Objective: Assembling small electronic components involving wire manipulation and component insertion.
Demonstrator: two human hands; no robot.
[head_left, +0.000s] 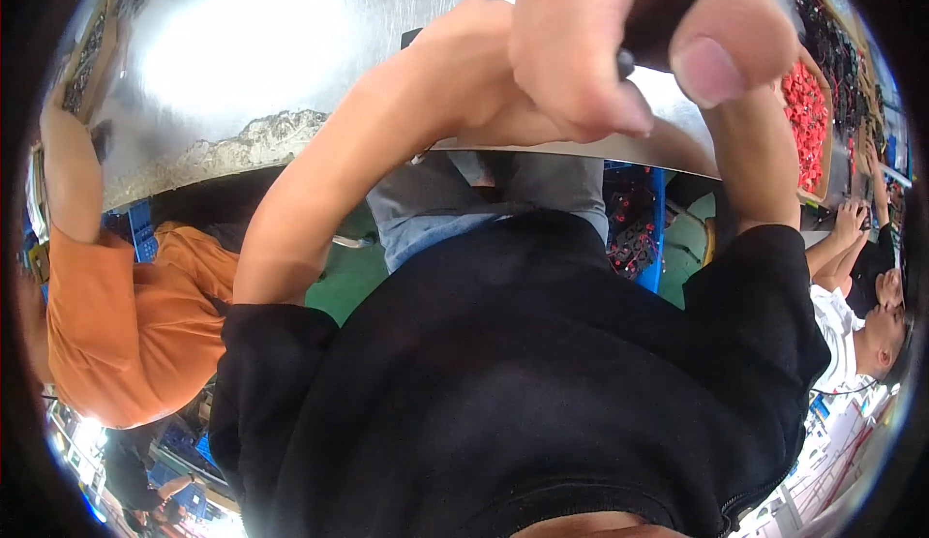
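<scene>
1. Head view, hands: we see the left hand and the right hand raised close to the camera, above the near edge of the metal table; both are blurred.
2. Head view, piece: we find a dark piece between the two hands, mostly covered by them. It lies to the right of the left fingers and to the left of the right thumb; a small round knob sticks out just beside the left fingers.
3. Axis: the visible dark part seems to slant from the knob up toward the right thumb; the true long axis we cannot tell. Both hands are near it, and we judge neither clearly nearer.
4. Fingers: the left ones are curled; of the right hand we make out chiefly the thumb. Whether either set pinches the piece, we cannot tell.
5. Surroundings: we note red parts heaped beyond the right forearm, a blue bin below the table edge, and a co-worker in orange at left.
</scene>
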